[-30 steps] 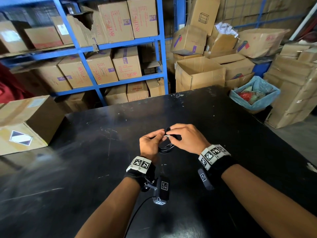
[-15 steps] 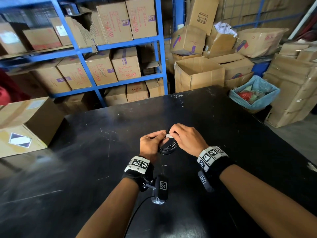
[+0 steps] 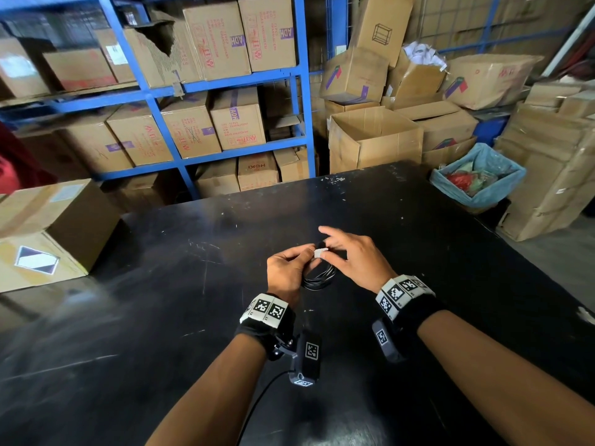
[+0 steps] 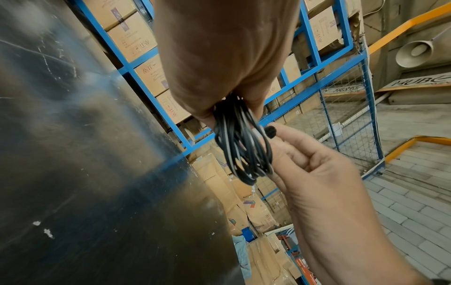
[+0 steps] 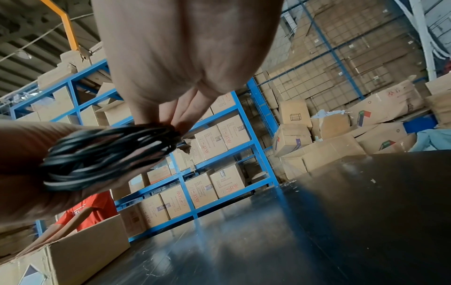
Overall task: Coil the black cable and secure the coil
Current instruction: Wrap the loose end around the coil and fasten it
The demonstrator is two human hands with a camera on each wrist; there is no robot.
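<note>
The blue bin (image 3: 502, 188) is holding red and green bags. Our left hand (image 3: 286, 272) is gripping the black cable (image 3: 318, 278), looped tight; our right hand (image 3: 357, 255) is pinching its white tie (image 3: 321, 252).

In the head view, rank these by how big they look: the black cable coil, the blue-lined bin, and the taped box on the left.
Largest to smallest:
1. taped box
2. blue-lined bin
3. black cable coil
The bin stands farther from the camera, so its true size is unsure.

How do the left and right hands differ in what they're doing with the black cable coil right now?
The left hand curls round the bundled black cable coil, gripping it; the right hand only pinches at the small white tie on top. The left fingers stay closed; the right index finger sticks out. Both are raised above the black table.
</note>
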